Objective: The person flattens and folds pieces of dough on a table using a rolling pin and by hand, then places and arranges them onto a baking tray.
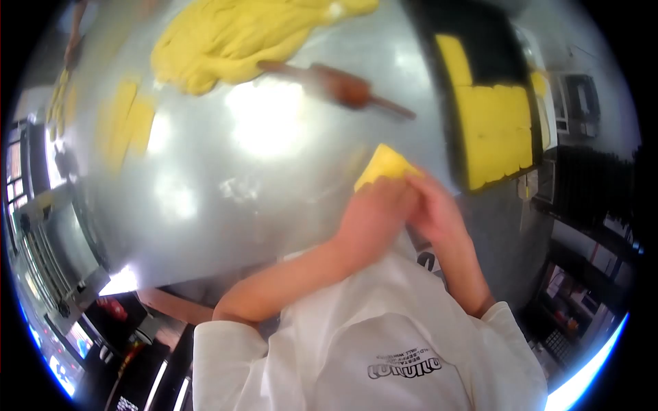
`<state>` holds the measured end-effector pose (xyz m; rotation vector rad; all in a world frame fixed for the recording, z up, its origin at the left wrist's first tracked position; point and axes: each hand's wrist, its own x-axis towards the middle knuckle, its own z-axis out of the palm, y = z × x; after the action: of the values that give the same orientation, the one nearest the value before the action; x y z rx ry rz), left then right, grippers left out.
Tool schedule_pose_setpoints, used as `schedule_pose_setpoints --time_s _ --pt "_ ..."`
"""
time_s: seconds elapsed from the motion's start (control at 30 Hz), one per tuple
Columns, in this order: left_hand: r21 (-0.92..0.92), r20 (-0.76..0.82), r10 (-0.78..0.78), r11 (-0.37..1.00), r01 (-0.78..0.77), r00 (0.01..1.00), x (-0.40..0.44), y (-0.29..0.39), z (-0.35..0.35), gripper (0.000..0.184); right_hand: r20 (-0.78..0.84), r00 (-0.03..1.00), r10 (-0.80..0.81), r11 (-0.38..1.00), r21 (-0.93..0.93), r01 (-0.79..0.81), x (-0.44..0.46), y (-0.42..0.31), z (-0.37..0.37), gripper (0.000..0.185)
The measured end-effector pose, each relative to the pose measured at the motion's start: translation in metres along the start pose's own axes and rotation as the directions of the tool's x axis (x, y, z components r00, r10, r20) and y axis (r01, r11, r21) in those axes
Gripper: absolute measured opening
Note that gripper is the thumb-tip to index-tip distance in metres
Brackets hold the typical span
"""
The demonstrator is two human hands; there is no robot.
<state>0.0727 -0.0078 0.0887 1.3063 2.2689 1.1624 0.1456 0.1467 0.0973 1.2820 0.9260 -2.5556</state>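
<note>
A piece of yellow dough (385,163) is in my two hands, above the near right part of the metal table. My left hand (378,209) is closed on its lower side, and part of that hand is blurred. From the right, my right hand (437,207) grips the same piece by its edge, its fingers touching my left hand. Both hands hide the lower part of the dough. Beyond them, a brown rolling pin (346,88) lies across the metal.
A large mound of yellow dough (226,44) lies on the metal table (226,212). Flat dough strips (130,120) are at the left. At the right, a black tray (490,51) holds flat dough pieces (497,130). Another person's arm (74,38) shows at the upper left.
</note>
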Motion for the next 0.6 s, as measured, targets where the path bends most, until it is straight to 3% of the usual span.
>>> schedule_pose_setpoints --time_s 0.03,0.13,0.23,0.3,0.33,0.4,0.43,0.47,0.53,0.6 --pt "-0.024 0.0 0.02 1.0 -0.02 1.0 0.011 0.007 0.003 0.031 0.003 0.999 -0.039 0.999 -0.021 0.039 -0.002 -0.009 -0.01 0.038" --pt "-0.06 -0.205 0.128 0.988 -0.143 0.97 0.044 0.011 -0.002 0.035 0.038 0.992 -0.121 0.992 0.053 0.119 -0.003 -0.042 -0.028 0.041" --pt "-0.383 -0.152 -0.22 0.912 0.148 0.963 0.088 -0.009 0.009 0.045 0.127 0.97 -0.207 0.975 0.112 0.193 0.001 -0.083 -0.056 0.044" --pt "-0.682 0.095 -0.467 0.613 0.399 0.879 0.131 -0.024 0.024 0.054 0.123 0.961 -0.248 0.965 0.121 0.233 0.003 -0.114 -0.067 0.046" --pt "-0.71 0.219 -0.455 0.532 0.461 0.863 0.155 -0.031 0.032 0.058 0.12 0.958 -0.26 0.961 0.123 0.246 0.005 -0.131 -0.073 0.046" --pt "-0.763 0.523 -0.431 0.146 0.629 0.735 0.205 -0.038 0.051 0.058 0.129 0.941 -0.313 0.946 0.134 0.296 0.011 -0.16 -0.084 0.045" --pt "-0.719 0.659 -0.371 -0.057 0.692 0.654 0.227 -0.041 0.059 0.057 0.147 0.933 -0.329 0.942 0.119 0.314 0.016 -0.173 -0.091 0.045" --pt "-0.707 0.707 -0.213 -0.22 0.672 0.674 0.247 -0.041 0.07 0.055 0.165 0.924 -0.345 0.938 0.104 0.331 0.024 -0.187 -0.099 0.045" --pt "-0.726 0.68 -0.244 -0.085 0.683 0.692 0.286 -0.044 0.085 0.051 0.164 0.907 -0.389 0.921 0.095 0.378 0.035 -0.211 -0.112 0.044" --pt "-0.751 0.62 -0.267 0.069 0.657 0.738 0.322 -0.055 0.099 0.045 0.023 0.898 -0.439 0.898 -0.03 0.44 0.052 -0.229 -0.123 0.042"
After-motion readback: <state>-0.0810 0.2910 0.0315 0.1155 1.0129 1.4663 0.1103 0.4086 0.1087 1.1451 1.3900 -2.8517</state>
